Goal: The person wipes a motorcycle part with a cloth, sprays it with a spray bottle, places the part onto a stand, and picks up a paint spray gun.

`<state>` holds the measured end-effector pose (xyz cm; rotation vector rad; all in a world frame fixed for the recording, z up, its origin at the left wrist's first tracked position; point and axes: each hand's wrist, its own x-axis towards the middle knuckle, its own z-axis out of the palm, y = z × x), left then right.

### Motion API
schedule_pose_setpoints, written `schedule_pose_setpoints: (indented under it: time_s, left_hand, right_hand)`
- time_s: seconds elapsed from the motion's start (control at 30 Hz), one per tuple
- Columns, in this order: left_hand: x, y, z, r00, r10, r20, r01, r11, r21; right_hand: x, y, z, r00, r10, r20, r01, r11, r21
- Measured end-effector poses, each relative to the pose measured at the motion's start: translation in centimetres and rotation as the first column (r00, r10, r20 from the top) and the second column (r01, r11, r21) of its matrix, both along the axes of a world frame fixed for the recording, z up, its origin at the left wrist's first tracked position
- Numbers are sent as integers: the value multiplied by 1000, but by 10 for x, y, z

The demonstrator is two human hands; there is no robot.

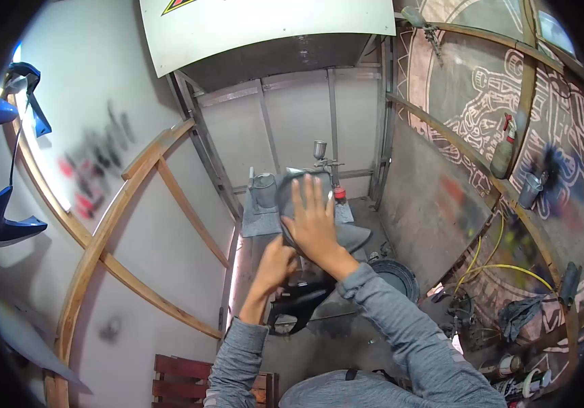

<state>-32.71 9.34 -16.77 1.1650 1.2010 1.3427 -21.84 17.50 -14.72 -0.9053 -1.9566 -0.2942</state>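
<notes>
My left hand (276,266) is closed at the near edge of a grey and black moulded panel (353,237), which looks like a motorcycle fairing; its fingers are partly hidden. Higher up, my right hand (314,221) lies flat on the panel's grey upper face, fingers stretched out and slightly apart. The panel's glossy black lower part hangs below my hands. Just behind it, a spray gun (320,149) with a metal cup stands near a small red object (339,194). A grey-stained container (265,191) sits on the paint-dusted stand (261,225) to the left.
A dark round tub (399,277) is on the floor at right. Wooden beams (144,160) cross the left wall, where blue fairing pieces (8,219) hang. On the right, a spray bottle (503,151), a metal cup (529,191) and a yellow hose (509,268) line the wall.
</notes>
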Motion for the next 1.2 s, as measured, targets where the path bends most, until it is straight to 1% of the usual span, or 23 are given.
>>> schedule_pose_setpoints:
  time_s: [0.03, 0.1, 0.13, 0.17, 0.2, 0.23, 0.27, 0.33, 0.4, 0.53, 0.6, 0.63, 0.7, 0.73, 0.77, 0.8, 0.83, 0.9, 0.93, 1.0, 1.1, 1.17, 1.2]
  left_hand:
    - [8, 0, -11, 999, -33, 30, 33, 999, 16]
    - [15, -2, -16, 995, -19, 96, 18, 1000, 17]
    - [14, -5, -20, 995, -30, 94, 29, 1000, 8]
    - [10, -3, -23, 995, 8, 104, -9, 1000, 9]
    - [4, -1, -23, 992, 49, 115, -51, 999, 14]
    - [-5, -1, -16, 985, -8, 173, 0, 999, 46]
    - [-11, 1, -19, 982, -28, 185, 23, 999, 29]
    - [-10, 0, -21, 979, -47, 197, 47, 999, 0]
    - [2, 0, -13, 1000, -3, 8, 3, 999, 37]
    - [-4, 7, -15, 989, -103, 103, 105, 994, -8]
    - [-11, 11, -16, 988, -93, 123, 95, 995, -15]
    - [-14, 13, -16, 986, -85, 143, 87, 996, -14]
    - [-21, 14, -17, 987, -53, 154, 53, 999, 6]
    - [-25, 13, -25, 982, -43, 184, 37, 999, 34]
    - [-27, 14, -28, 977, -36, 212, 21, 997, 70]
    - [-28, 13, -25, 974, 4, 224, -8, 1000, 19]
    - [-30, 10, -29, 975, 4, 221, -7, 1000, 14]
    - [-31, 11, -36, 952, 6, 306, -37, 994, 98]
    - [-30, 9, -38, 953, 1, 302, -32, 995, 96]
    - [-28, 8, -43, 923, -23, 383, -12, 996, 89]
    - [-24, 7, -55, 900, -22, 436, -2, 999, 53]
    - [-27, 7, -62, 898, -61, 437, 42, 998, 54]
    - [-30, 9, -66, 892, -91, 443, 71, 996, 61]
  right_hand:
    - [1, 3, 0, 1000, -2, 0, 2, 1000, 0]
    - [1, 12, -2, 987, 74, 144, -68, 996, -49]
    - [11, 10, -10, 968, 146, 203, -149, 989, -2]
    - [23, 8, -21, 969, 138, 205, -141, 990, 1]
    - [34, 4, -36, 961, 239, 143, -230, 970, -75]
    - [43, -3, -54, 939, 336, 70, -322, 934, -153]
    - [50, -4, -66, 939, 339, 65, -323, 930, -176]
    - [52, -2, -50, 942, 314, 117, -300, 946, -121]
    - [48, 8, -23, 943, 283, 175, -281, 959, -36]
    - [34, 57, 0, 920, 340, 195, -320, 939, -125]
    - [32, 62, -7, 937, 342, 75, -333, 936, -110]
    - [32, 57, -16, 937, 341, 77, -332, 937, -111]
    - [34, 34, -43, 856, 466, -223, -489, 870, -63]
    - [37, 20, -56, 856, 467, -222, -492, 868, -68]
    - [43, 11, -64, 836, 486, -256, -530, 835, -147]
    - [48, 7, -68, 815, 499, -293, -566, 794, -221]
    - [55, 2, -75, 815, 497, -299, -566, 794, -224]
    - [68, -1, -82, 829, 388, -404, -559, 543, -627]
    - [71, 0, -83, 829, 382, -408, -559, 545, -626]
    - [73, 6, -79, 831, 327, -450, -553, 390, -737]
    - [54, 23, -63, 748, 358, -559, -661, 322, -678]
    - [31, 46, -69, 650, 379, -659, -742, 503, -443]
    - [32, 37, -40, 596, 299, -745, -782, 427, -455]
